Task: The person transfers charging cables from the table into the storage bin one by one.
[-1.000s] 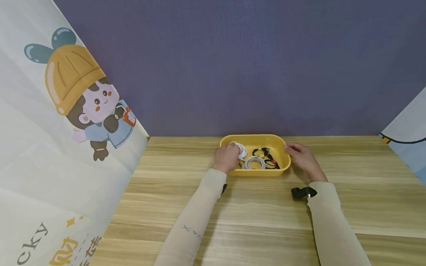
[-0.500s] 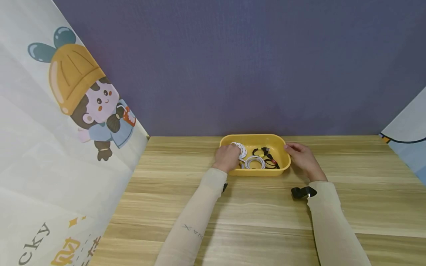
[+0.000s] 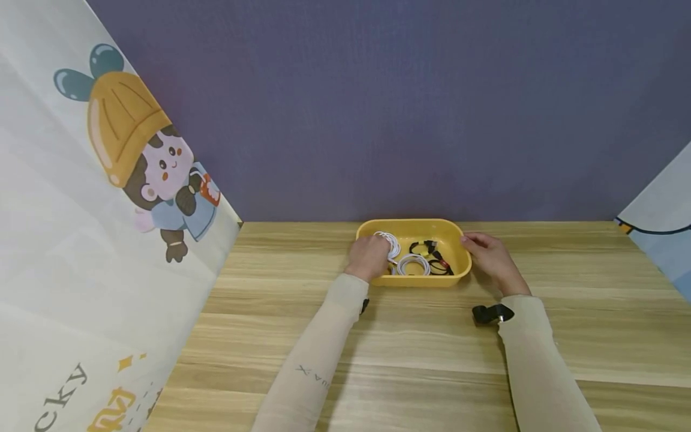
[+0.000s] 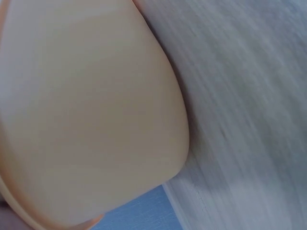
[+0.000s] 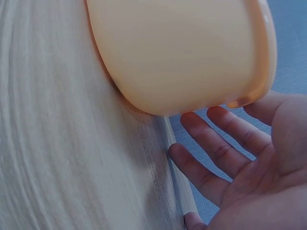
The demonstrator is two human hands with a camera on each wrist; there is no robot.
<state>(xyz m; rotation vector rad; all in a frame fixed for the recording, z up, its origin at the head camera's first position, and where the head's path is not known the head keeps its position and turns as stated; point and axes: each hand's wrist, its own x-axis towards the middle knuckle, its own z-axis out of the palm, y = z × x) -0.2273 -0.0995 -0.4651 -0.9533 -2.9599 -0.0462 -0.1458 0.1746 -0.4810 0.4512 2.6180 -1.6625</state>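
Observation:
A yellow plastic bin [image 3: 418, 280] stands on the wooden table against the back wall. In it lie coiled cables: a white cable coil [image 3: 394, 245] at the left, another white cable coil [image 3: 414, 264] mid-front, and two small black cables [image 3: 423, 245] on the right. My left hand [image 3: 368, 257] reaches over the bin's left end, beside the first white coil; its fingertips are hidden, so I cannot tell what they hold. With my right hand [image 3: 488, 255] I pinch the bin's right rim, thumb at the lip. Below it, in the right wrist view, the fingers [image 5: 218, 148] spread along the outer wall.
The wooden table [image 3: 432, 372] stretches toward me, its far edge meeting a dark blue-grey wall [image 3: 405, 108]. A white sheet with a cartoon figure [image 3: 156, 162] hangs at the left. A black wrist camera mount [image 3: 492, 314] sits at my right cuff.
Both hands and the bin hold nearly still. The cartoon sheet at the left has shifted slightly to the right.

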